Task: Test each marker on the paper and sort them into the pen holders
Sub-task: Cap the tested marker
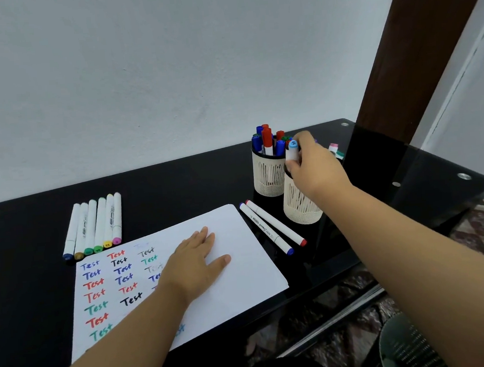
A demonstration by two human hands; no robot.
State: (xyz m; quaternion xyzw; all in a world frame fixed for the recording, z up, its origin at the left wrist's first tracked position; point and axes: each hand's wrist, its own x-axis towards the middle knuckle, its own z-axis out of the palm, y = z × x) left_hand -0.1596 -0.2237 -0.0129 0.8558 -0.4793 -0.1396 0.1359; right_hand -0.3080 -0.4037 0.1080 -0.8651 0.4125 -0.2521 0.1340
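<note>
Right hand (313, 164): pinched a white marker with light-blue cap (292, 151) upright over the nearer cream mesh pen holder (300, 204). Left hand (196, 259): fingers spread flat on the white paper sheet (242, 273). Six white markers (93, 225) lay beside the sheet.

Home room: black glass desk (177, 182), patterned rug (482, 231)

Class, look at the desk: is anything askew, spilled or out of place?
Nothing is spilled or damaged. The paper lies skewed to the desk edge, pinned by the left hand. Two markers lie loose beside the holders, apart from the neat row of six.
</note>
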